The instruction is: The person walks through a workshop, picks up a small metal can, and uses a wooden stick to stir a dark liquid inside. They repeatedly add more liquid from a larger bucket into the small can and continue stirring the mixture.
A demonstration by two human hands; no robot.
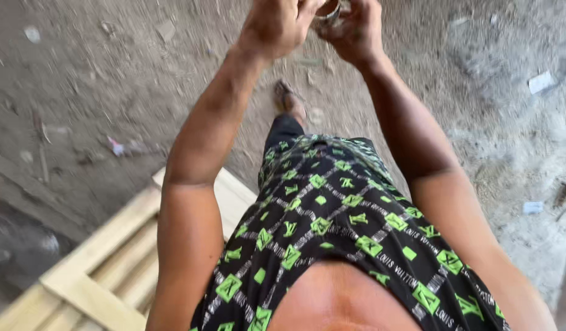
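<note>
Both my arms reach forward to the top edge of the view. My left hand and my right hand are curled together around a small round metallic object, partly cut off by the frame's top edge. What the object is cannot be told. Below, my black garment with green patterned squares fills the lower middle, and one foot in a sandal stands on the ground.
A pale wooden frame of slats lies at the lower left on the dirt ground. Scraps of paper and small litter are scattered about the ground.
</note>
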